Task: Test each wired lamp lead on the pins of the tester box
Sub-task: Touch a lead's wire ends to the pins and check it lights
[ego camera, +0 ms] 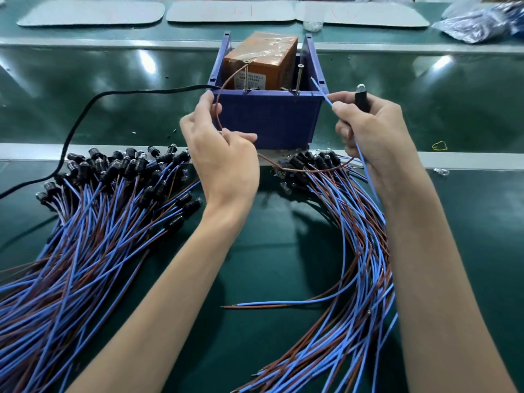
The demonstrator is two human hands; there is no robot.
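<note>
While the brown wire (pixel 217 109), pinched in your left hand (pixel 221 163), reaches the left pin (pixel 246 78), its blue wire (pixel 321 91), gripped with the lamp (pixel 361 96) in your right hand (pixel 374 131), stops short of the right pin (pixel 298 79); piles (pixel 93 222) flank the box (pixel 269 117), so many likely remain.

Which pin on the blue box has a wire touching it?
The left pin: the brown wire reaches its top. The blue wire stops short of the right pin.

Lamp lead (pixel 362 101): brown wire (pixel 217 109) tip on tester box (pixel 269 117) L pin (pixel 245 78), blue wire (pixel 326 99) near R pin (pixel 299 78).
</note>
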